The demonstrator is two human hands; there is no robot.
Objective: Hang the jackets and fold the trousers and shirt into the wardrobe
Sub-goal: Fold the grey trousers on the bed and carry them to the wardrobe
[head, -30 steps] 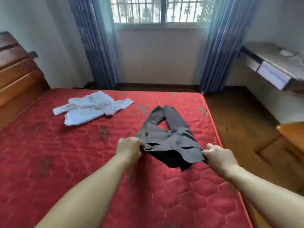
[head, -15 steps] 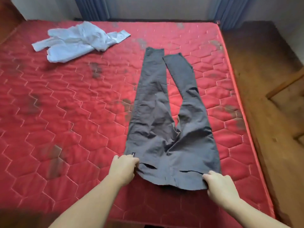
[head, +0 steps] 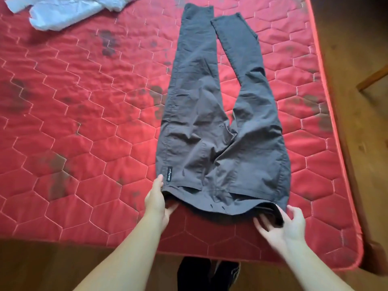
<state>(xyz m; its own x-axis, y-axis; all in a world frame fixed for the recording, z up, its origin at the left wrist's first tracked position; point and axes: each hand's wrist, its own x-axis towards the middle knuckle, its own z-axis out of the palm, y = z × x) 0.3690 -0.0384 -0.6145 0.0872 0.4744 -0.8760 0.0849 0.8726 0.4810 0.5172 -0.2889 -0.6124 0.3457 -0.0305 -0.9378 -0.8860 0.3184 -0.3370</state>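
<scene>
So: trousers (head: 220, 131) spread flat, full length, on the red mattress (head: 84, 122), waistband at the near edge, legs running away and slightly splayed, cuffs apart at the far end. No fold made yet; fabric wrinkled round the seat. Left hand (head: 156, 199) at the left waistband corner, fingers fairly straight along the edge, thumb tucked at the band; looks like resting or light contact rather than a firm pinch. Right hand (head: 283, 225) at the right waistband corner, fingers spread and loosely bent against the cloth, thumb near the band edge; no clear grip, reads as relaxed and unclenched. Shirt (head: 60, 11) lying crumpled at the far left of the mattress, well apart from the trousers, not folded. No jackets and no wardrobe in view, so hanging status unknown. Judgement: early in the trouser step, laid out only; leg-over-leg fold, shirt fold and stowing all outstanding. Wooden floor (head: 357, 101) to the right, dark shoes (head: 210, 274) below the mattress edge.
</scene>
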